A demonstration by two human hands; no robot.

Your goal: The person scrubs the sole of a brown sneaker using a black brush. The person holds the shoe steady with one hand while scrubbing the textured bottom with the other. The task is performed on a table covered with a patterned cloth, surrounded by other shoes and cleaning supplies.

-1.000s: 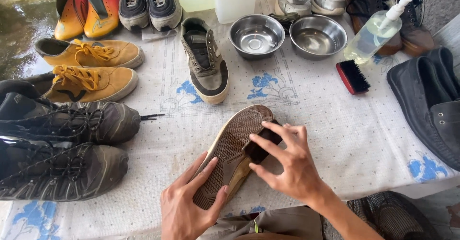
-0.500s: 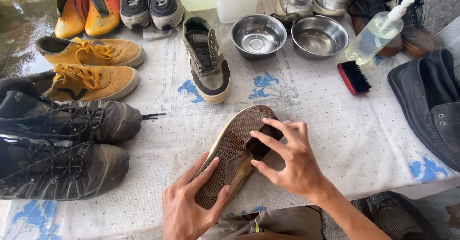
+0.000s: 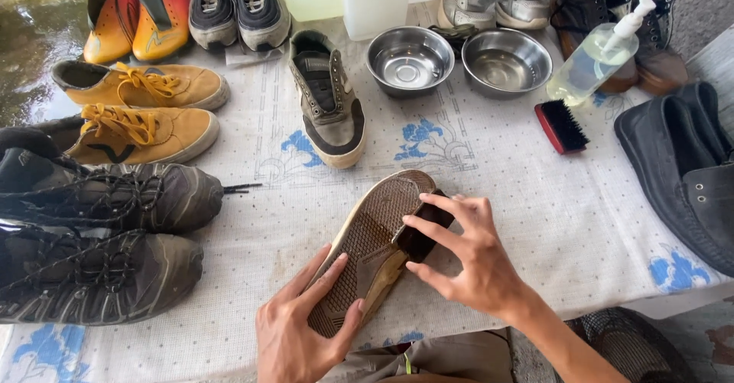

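Observation:
A tan shoe (image 3: 367,245) lies sole-up on the white cloth near the front edge, its brown patterned sole facing me. My left hand (image 3: 302,329) presses on the heel end of the sole, fingers spread. My right hand (image 3: 470,257) grips a small dark brush (image 3: 420,230) and holds it against the sole near the toe. The brush is mostly hidden under my fingers.
A matching grey-tan shoe (image 3: 329,100) stands upright behind. Two dark hiking shoes (image 3: 99,238), mustard shoes (image 3: 141,111) and orange boots (image 3: 138,16) line the left. Two steel bowls (image 3: 459,58), a pump bottle (image 3: 600,54), a red-backed brush (image 3: 560,127) and black shoes (image 3: 688,169) sit right.
My right hand with the brush has shifted slightly along the sole near the toe. The left hand and the shoe stay in place.

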